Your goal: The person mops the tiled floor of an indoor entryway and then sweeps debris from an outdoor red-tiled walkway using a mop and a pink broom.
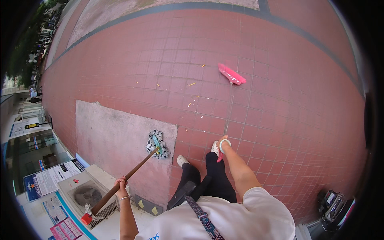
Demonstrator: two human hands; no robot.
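Note:
My left hand (121, 186) is closed around a brown wooden pole (136, 168) with a red cap at its near end. At the pole's lower end a teal clamp (156, 141) holds spotted white-and-black cloth (163, 153), like a mop head, against the pale concrete. My right hand (222, 141), with a pale bangle at the wrist, grips the thin handle of a broom (230, 105). Its pink bristle head (232, 75) is slightly blurred over the red tiles ahead. Several yellowish scraps (192, 84) and white bits (202, 117) lie left of the broom.
Red tiles (285, 99) surround a pale concrete slab (120, 126). An air-conditioner outdoor unit (88, 195) stands at the lower left beside posters on a wall. A parked scooter (333, 207) is at the lower right. People (35, 94) are far off at the left.

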